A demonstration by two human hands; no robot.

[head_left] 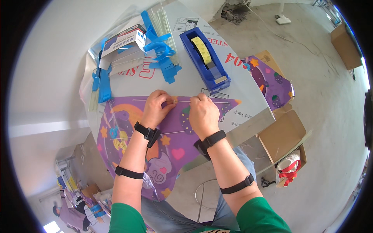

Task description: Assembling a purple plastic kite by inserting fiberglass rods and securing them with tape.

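A purple printed sheet with stars, hearts and a large orange crescent lies on the table and hangs over its near edge. A thin white rod runs along the sheet's far edge. Thumb and fingers of my left hand pinch together at that rod, beside a small orange patch. To the right, my right hand is closed over the same rod, its fingertips partly hidden. Nearer to me, a second thin rod lies across the sheet, passing behind my left forearm.
Beyond my hands stands a blue tape dispenser with a yellow-cored roll. Bundled thin rods, blue strips and a white box sit at the far left. Cartons and more purple sheets are right of the table.
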